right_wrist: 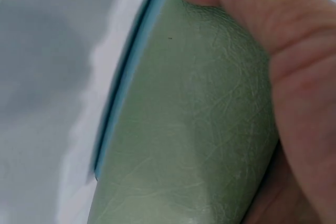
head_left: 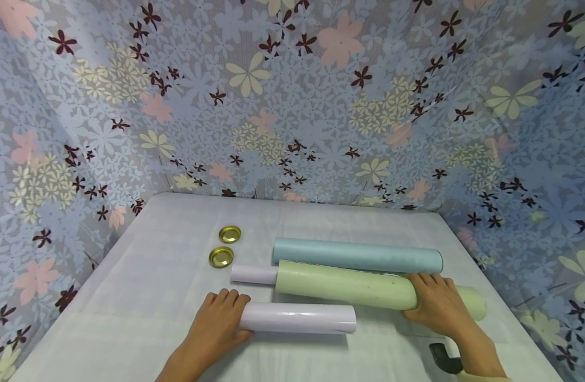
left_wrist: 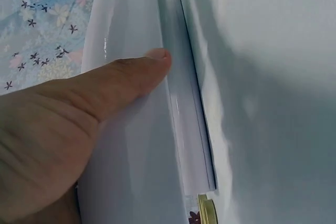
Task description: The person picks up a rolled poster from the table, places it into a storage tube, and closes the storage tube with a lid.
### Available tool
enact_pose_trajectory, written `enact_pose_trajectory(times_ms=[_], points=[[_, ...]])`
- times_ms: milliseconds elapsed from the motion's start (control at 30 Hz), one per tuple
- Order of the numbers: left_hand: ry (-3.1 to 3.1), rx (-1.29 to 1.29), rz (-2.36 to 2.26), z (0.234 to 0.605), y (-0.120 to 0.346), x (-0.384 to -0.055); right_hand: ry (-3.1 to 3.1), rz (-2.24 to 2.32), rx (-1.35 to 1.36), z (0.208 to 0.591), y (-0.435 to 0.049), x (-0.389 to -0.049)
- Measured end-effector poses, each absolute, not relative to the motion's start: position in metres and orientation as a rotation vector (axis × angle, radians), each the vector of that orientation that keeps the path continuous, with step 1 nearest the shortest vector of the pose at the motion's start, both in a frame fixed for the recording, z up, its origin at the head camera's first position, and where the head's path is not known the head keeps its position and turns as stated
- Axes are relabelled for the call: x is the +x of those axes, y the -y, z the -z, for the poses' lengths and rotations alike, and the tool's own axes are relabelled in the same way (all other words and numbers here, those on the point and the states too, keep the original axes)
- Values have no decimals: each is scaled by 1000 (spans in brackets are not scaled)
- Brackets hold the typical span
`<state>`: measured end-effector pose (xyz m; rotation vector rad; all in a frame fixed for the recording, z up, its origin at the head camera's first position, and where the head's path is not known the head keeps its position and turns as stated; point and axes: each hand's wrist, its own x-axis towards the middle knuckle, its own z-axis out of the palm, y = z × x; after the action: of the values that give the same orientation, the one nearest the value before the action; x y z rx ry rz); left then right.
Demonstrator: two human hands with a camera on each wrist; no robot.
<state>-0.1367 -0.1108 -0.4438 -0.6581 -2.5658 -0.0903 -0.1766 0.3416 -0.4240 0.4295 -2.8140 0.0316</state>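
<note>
My left hand (head_left: 218, 323) grips a pale lavender roll (head_left: 302, 318) around its left end, lengthwise across the front of the table. In the left wrist view the thumb (left_wrist: 134, 74) lies along this roll (left_wrist: 126, 166). My right hand (head_left: 438, 302) holds a pale green roll (head_left: 345, 285) near its right end, fingers over the top. In the right wrist view the green surface (right_wrist: 163, 119) looks finely creased. A narrower lavender roll (head_left: 254, 274) sticks out at the green roll's left end. Just behind lies a light blue roll (head_left: 356, 254).
Two round gold lids (head_left: 230, 234) sit left of the rolls, one in front of the other. A black curved object (head_left: 444, 358) lies by the right wrist, partly covered by it. Flowered curtains (head_left: 292, 106) enclose the white-covered table (head_left: 144, 276) at the back and sides.
</note>
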Motion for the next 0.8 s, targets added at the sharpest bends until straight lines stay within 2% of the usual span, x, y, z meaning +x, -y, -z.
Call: enact_pose_trajectory(times_ms=[800], points=[[2534, -674, 89, 419, 141, -140, 2781, -34, 379, 402, -355, -179]])
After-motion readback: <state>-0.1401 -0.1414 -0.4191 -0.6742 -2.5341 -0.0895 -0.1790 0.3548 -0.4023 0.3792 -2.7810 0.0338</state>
